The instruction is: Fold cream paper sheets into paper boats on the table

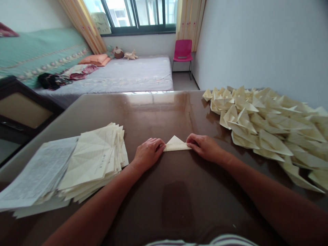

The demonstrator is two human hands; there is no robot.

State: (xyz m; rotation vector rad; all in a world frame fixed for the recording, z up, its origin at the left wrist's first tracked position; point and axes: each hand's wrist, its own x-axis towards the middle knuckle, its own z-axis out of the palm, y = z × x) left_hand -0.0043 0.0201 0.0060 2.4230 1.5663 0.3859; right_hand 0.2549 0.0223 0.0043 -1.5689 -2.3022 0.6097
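Note:
A folded piece of cream paper lies near the middle of the brown table, with a triangular point on its far side and a straight strip along its near edge. My left hand pinches the left end of that strip. At the opposite end, the fingers of my right hand are closed on the paper too. Both forearms reach in from the near side.
Creased cream sheets are stacked on the left, beside printed sheets. Many folded paper boats pile up along the right wall. Beyond the glossy table stand a bed and a pink chair.

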